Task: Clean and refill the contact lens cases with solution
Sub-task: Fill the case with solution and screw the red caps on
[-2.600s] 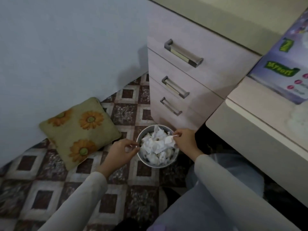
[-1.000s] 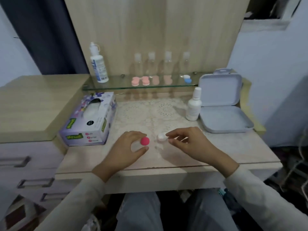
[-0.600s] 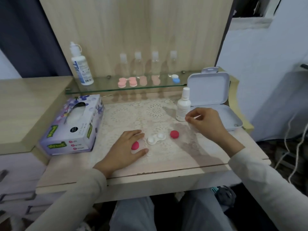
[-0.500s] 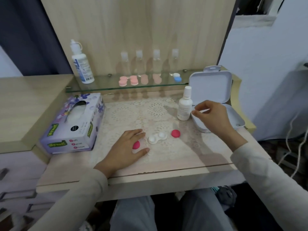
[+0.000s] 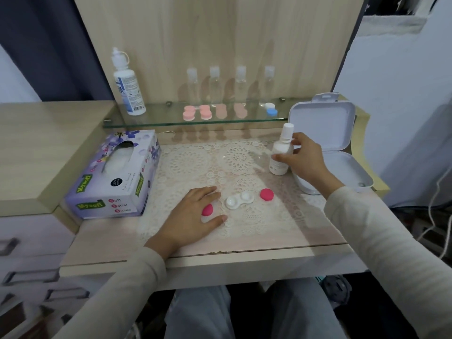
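Observation:
A white lens case [image 5: 239,198] lies open on the lace mat, both wells uncovered. One red cap [image 5: 266,194] sits just right of it. The other red cap [image 5: 208,209] lies under my left hand [image 5: 193,216], which rests flat on the mat with straight fingers. My right hand [image 5: 302,159] curls its fingers and thumb round a small white solution bottle [image 5: 281,152] that stands upright beside the open white box [image 5: 335,155]. A larger solution bottle [image 5: 127,84] stands on the glass shelf [image 5: 151,122].
A tissue box [image 5: 115,177] lies at the left of the desk. On the glass shelf are pink lens cases [image 5: 197,112], a blue-and-white case [image 5: 271,110] and several clear small bottles [image 5: 215,84]. Drawers are at lower left.
I turned from the waste bin on the floor back to the desk. The case and caps were set down on the mat. My right hand moved from the open box to the small bottle.

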`<state>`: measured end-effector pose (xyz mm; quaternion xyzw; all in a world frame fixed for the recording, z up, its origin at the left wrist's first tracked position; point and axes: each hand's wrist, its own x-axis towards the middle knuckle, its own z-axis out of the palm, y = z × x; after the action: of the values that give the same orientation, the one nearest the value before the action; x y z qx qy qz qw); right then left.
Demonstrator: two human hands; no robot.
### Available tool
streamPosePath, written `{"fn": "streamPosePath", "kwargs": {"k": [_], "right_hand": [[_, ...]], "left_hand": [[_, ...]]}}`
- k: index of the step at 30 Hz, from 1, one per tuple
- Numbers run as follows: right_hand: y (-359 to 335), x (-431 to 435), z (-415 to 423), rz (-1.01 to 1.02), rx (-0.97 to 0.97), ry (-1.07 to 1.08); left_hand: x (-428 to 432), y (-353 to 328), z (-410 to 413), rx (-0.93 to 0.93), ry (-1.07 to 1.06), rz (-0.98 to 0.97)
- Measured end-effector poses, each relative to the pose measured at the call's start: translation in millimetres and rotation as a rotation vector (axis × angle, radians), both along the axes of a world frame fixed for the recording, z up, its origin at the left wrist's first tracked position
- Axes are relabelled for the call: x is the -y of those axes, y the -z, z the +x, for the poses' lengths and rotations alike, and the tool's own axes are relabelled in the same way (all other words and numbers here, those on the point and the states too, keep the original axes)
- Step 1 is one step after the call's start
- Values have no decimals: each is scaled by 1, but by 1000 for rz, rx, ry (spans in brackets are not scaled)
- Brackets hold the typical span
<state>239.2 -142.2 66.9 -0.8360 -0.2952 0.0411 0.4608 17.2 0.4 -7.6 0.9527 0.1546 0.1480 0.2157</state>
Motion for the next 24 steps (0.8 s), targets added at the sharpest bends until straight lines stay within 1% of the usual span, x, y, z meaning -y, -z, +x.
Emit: {"fn": "streamPosePath", "kwargs": {"k": [4,6,12,21,24], "right_hand": [[6,-7,0,-30,30,37],[7,-7,0,-6,35,42],[4,11,-10,44,69,-2],[2,56,-37,-22,50,-78],[9,63,-44,-1,47,-104]], "left_hand": [[0,0,0,-7,1,1],[-1,0,-1,-11,3,4],[-2,1,0,-13,-1,-2],[-2,-2,1,-23,-22,-9],[-2,-5,1,-42,-18,-20]]}}
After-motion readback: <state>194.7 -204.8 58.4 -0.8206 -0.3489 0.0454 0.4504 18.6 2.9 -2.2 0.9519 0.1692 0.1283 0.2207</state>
